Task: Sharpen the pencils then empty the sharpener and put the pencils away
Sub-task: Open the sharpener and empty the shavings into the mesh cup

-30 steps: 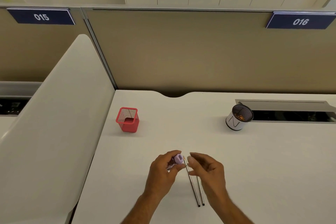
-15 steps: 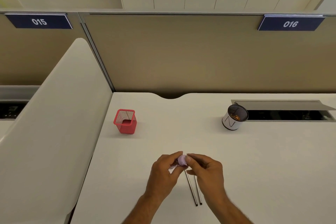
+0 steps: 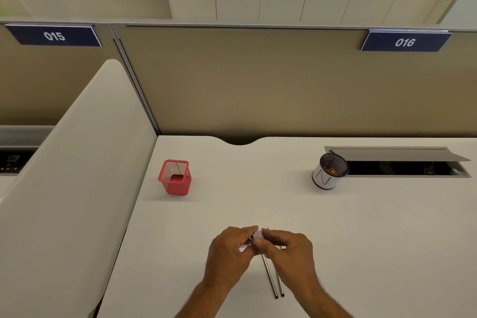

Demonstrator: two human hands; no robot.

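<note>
A small lilac sharpener (image 3: 257, 235) is held above the desk between both hands. My left hand (image 3: 229, 253) grips its body from the left. My right hand (image 3: 287, 250) pinches its right end with thumb and fingertips. Two dark pencils (image 3: 271, 277) lie side by side on the white desk under my right hand, their far ends hidden by the fingers. A red mesh pencil cup (image 3: 175, 177) stands at the back left. A round mesh cup (image 3: 329, 171) with a white label, holding brown shavings, stands at the back right.
An open cable hatch (image 3: 402, 165) is cut into the desk behind the round cup. A beige partition (image 3: 258, 80) closes the back and a white side panel (image 3: 72, 188) rises along the left of the desk (image 3: 387, 240).
My right hand has moved in from just beside the sharpener and taken hold of its end. Both hands now close around it, hiding most of it. The view has tilted slightly.
</note>
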